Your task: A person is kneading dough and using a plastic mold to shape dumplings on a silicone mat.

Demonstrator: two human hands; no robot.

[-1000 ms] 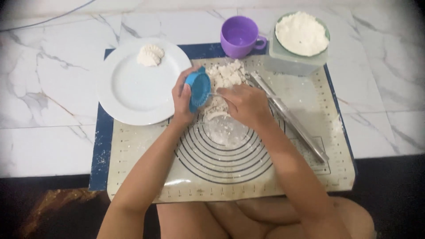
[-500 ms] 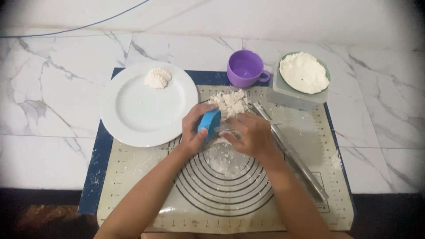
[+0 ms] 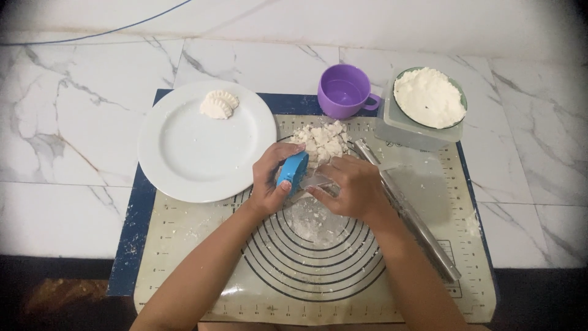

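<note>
While curled, left hand (image 3: 269, 181) around blue mould (image 3: 292, 171).

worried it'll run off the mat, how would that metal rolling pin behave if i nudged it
The rolling pin is a long smooth cylinder, so it would probably roll sideways easily. It looks like metal, likely stiff and fairly heavy. It lies on the floured mat, which may slow it slightly.

I see no packages, labels, signs or screens anywhere on the marble surface (image 3: 73, 153) in my view.
</note>
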